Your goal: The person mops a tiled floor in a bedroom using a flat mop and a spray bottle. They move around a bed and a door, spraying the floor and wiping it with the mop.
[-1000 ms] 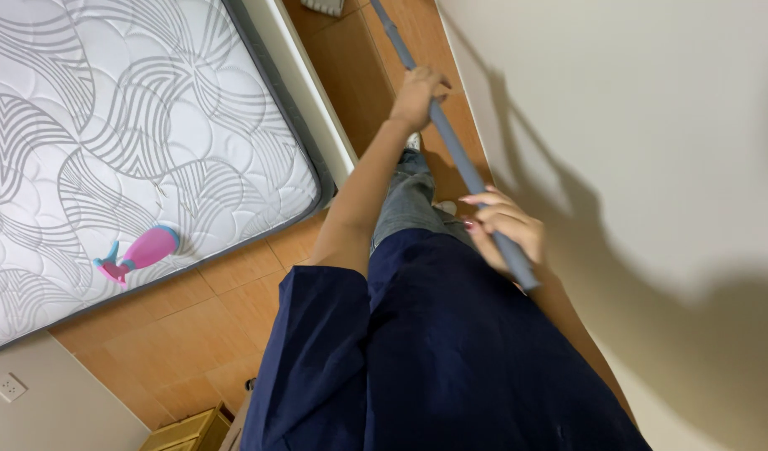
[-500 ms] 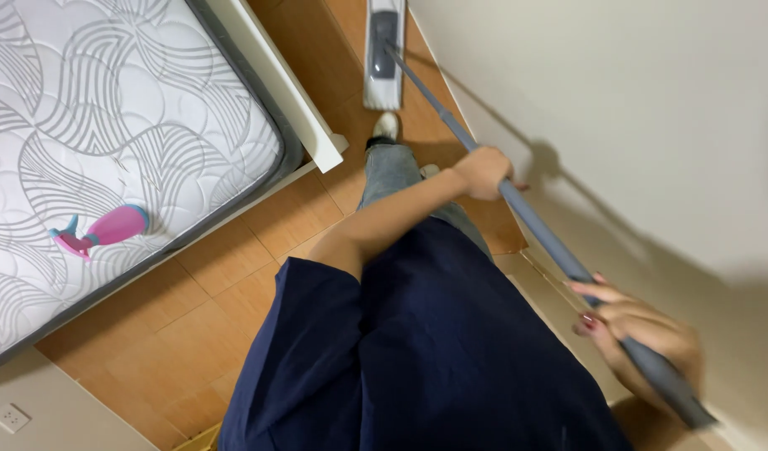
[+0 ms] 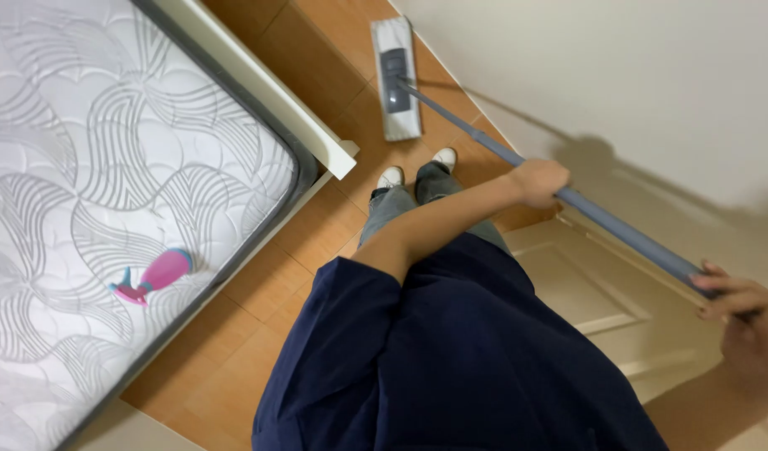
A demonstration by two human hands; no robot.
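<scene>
1. The person holds a flat mop (image 3: 484, 142) with both hands and looks down along their own body.
2. The left hand (image 3: 541, 182) is closed around the grey handle (image 3: 618, 230) near its middle, with the arm stretched forward across the body.
3. The right hand (image 3: 747, 321) is at the upper end of the handle, at the right edge of the view; its fingers curl over the pole and grip it.
4. The long axis of the mop runs on a diagonal: from the right hand at the lower right, it goes up and to the left to the mop head (image 3: 394, 77).
5. So the mop points away from the person, toward the top of the view, and the handle slopes down to the floor.
6. The mop head is a long, pale rectangle and it lies flat on the wooden floor (image 3: 233, 351), just beside the base of the wall (image 3: 618, 75). Its own long side runs about along the wall, across the direction of the handle.
7. The mop head is in front of the person's two white shoes (image 3: 417, 167), a little apart from them.
8. On the left there is a mattress (image 3: 91, 167) with a grey wave pattern in a white bed frame (image 3: 259, 79).
9. A pink spray bottle (image 3: 150, 276) lies on its side on the mattress, well apart from the mop.
10. A cream door (image 3: 584, 292) is under the handle, between the two hands.
</scene>
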